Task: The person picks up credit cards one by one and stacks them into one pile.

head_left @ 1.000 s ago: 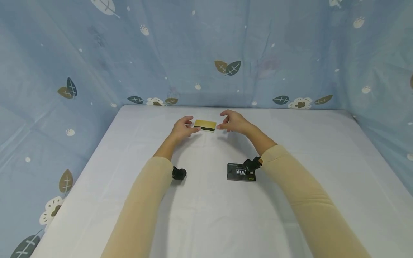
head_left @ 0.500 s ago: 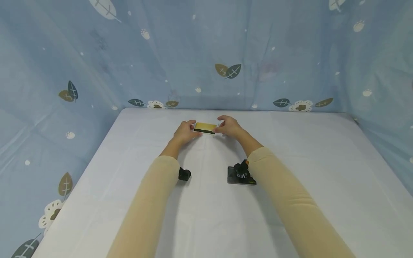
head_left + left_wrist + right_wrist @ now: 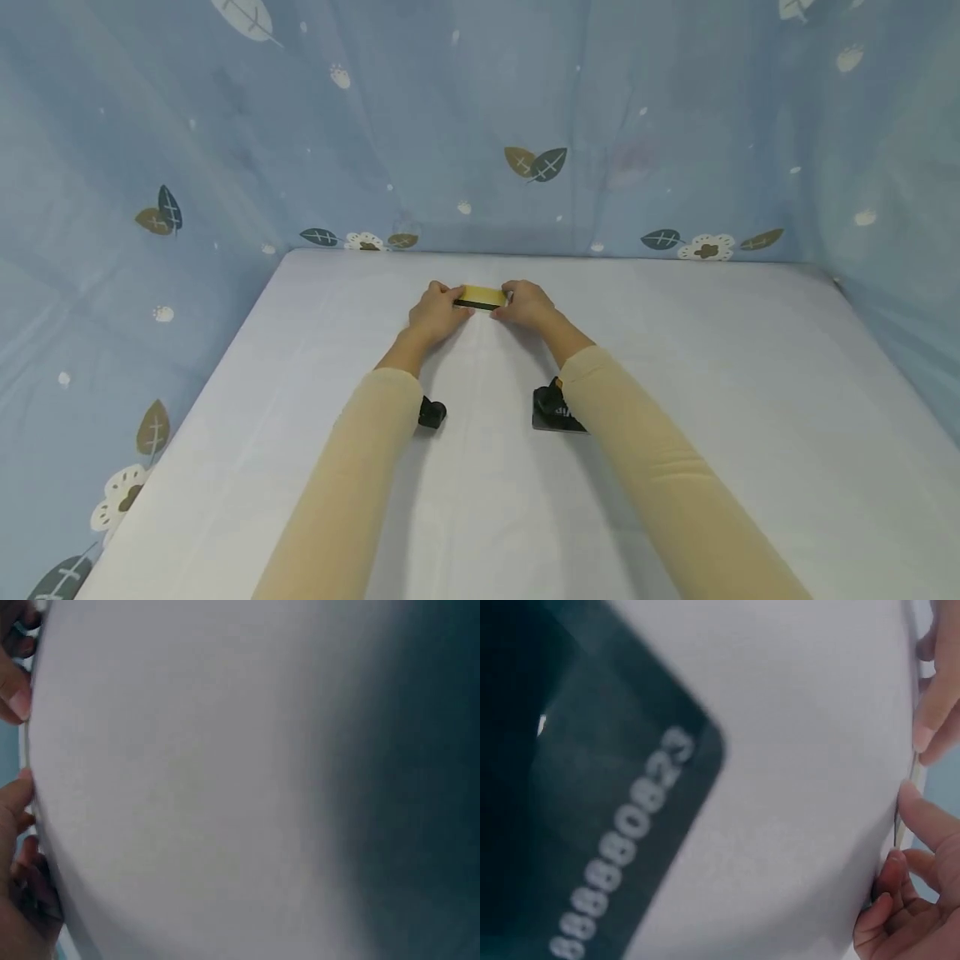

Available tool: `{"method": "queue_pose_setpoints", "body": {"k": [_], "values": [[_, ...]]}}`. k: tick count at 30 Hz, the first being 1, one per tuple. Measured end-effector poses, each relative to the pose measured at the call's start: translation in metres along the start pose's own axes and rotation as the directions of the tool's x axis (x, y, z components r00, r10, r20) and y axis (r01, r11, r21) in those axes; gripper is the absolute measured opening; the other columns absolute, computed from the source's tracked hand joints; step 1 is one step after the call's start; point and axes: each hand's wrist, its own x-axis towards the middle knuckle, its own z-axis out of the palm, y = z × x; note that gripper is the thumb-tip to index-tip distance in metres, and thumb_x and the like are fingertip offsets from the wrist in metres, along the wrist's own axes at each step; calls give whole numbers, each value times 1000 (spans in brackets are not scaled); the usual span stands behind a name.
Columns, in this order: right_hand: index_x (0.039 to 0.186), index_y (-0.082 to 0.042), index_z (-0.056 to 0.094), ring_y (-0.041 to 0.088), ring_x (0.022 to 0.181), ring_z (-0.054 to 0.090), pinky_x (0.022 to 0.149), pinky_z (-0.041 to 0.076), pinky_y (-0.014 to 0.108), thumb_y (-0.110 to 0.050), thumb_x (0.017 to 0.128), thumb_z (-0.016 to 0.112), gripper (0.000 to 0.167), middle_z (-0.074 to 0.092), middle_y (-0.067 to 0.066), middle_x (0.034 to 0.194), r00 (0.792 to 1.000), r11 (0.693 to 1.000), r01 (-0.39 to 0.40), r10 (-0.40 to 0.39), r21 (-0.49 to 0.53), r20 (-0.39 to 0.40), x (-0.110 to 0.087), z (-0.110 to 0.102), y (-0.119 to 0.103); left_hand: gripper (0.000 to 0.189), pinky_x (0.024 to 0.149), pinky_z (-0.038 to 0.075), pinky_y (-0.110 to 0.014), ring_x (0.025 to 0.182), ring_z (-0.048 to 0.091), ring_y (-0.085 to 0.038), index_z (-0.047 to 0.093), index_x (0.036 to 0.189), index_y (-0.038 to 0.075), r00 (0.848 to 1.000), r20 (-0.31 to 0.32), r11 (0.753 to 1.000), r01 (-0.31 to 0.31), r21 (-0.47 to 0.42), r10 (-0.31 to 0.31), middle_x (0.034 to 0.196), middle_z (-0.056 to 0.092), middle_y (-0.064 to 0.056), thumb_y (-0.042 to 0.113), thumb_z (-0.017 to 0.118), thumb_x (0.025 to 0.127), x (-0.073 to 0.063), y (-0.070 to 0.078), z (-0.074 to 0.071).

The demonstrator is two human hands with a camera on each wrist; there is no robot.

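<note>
A yellow card point(image 3: 483, 294) with a black stripe along its near edge is held between both hands near the far side of the white table. My left hand point(image 3: 435, 313) pinches its left end between thumb and fingers. At the right end, my right hand point(image 3: 528, 306) pinches it the same way. Both hands show only at the frame edge in the wrist views. A dark card point(image 3: 553, 423) lies on the table under my right forearm, partly covered by the wrist camera and sleeve. Close up in the right wrist view, this dark card point(image 3: 630, 750) shows pale printed digits.
White cloth covers the table point(image 3: 712, 375). A blue patterned curtain point(image 3: 420, 125) rises behind the table's far edge and along both sides. Small black wrist cameras hang beneath the forearms, the left one point(image 3: 431, 413) just above the cloth.
My right hand has moved left from beside the yellow card and now pinches its right end. The left fingers have closed on the left end. The right forearm now covers more of the dark card.
</note>
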Motion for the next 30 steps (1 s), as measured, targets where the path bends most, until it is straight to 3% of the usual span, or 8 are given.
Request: {"method": "queue_pose_setpoints", "body": {"k": [5, 13, 18, 23, 30], "values": [[141, -11, 45, 22, 105, 53, 94, 42, 38, -32, 89, 67, 60, 58, 10, 122, 1000, 1000, 3, -3, -28, -1, -3, -2, -1, 62, 89, 42, -46, 119, 42, -27, 33, 148, 22, 1000, -6, 1000, -7, 5, 7, 136, 35, -12, 48, 50, 94, -3, 3, -2], [141, -16, 46, 23, 113, 52, 97, 41, 38, -31, 89, 66, 58, 55, 10, 128, 999, 1000, 24, -24, 7, 28, -3, -2, 5, 66, 88, 42, -47, 115, 46, -29, 33, 148, 21, 1000, 7, 1000, -13, -10, 13, 133, 38, -14, 49, 54, 92, -4, 0, -5], [140, -17, 48, 21, 100, 49, 87, 42, 34, -29, 88, 68, 58, 54, 11, 120, 998, 998, 49, -51, 40, 43, -3, -4, 12, 67, 85, 43, -44, 104, 51, -26, 39, 143, 22, 1000, 15, 1000, 1, -20, -1, 121, 46, -10, 51, 62, 87, -7, -1, -9], [138, -15, 50, 18, 86, 45, 72, 38, 28, -24, 86, 71, 57, 54, 9, 106, 996, 995, 67, -70, 72, 50, -4, -5, 15, 64, 88, 41, -41, 99, 51, -24, 46, 131, 16, 1000, 29, 994, 12, -108, -9, 115, 50, -7, 47, 71, 80, -9, -3, -12], [134, -14, 50, 18, 82, 44, 71, 37, 29, -21, 85, 72, 55, 51, 7, 98, 996, 991, 76, -81, 109, 48, -3, -5, 15, 66, 94, 39, -41, 106, 50, -25, 48, 125, 10, 999, 36, 974, 30, -227, -23, 119, 50, -8, 41, 78, 75, -10, -5, -13]]}}
